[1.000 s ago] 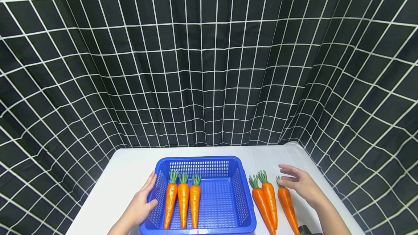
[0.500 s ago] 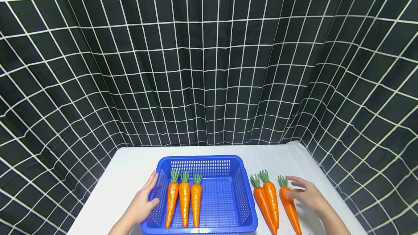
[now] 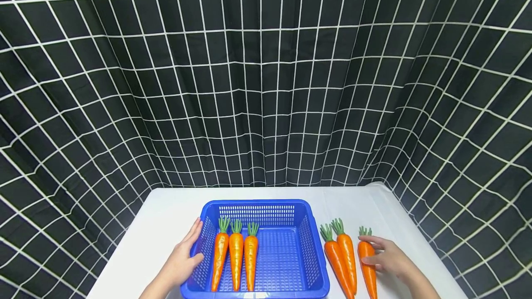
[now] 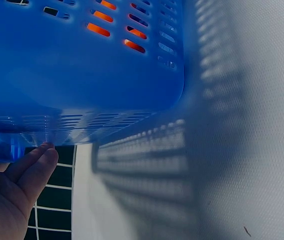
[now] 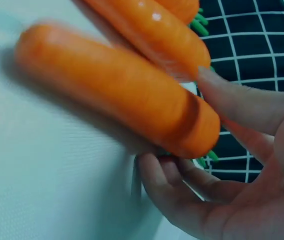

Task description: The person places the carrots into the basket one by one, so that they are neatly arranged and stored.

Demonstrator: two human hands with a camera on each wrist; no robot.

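A blue plastic basket [image 3: 307, 292] stands on the white table with three carrots [image 3: 236, 257] side by side in its left half. Straight fingers of my left hand [image 3: 180, 260] rest along the basket's left side, thumb at the rim. In the left wrist view, the fingertips of that left hand [image 4: 31, 175] meet the blue basket wall [image 4: 56, 75]. To the right of the basket, my right hand [image 3: 390, 257] holds a carrot [image 3: 367, 269] near its leafy end. The right wrist view has the thumb on one side of this carrot [image 5: 116, 90] and curled fingers on the other.
Two more carrots [image 3: 342, 262] lie against each other between the basket and my right hand. Black curtains with a white grid [image 3: 266, 105] enclose the table [image 3: 174, 202] at the back and sides.
My right hand has come down and left onto the rightmost carrot, and its fingers have closed around it. That carrot has turned a little straighter. The left hand stays at the basket.
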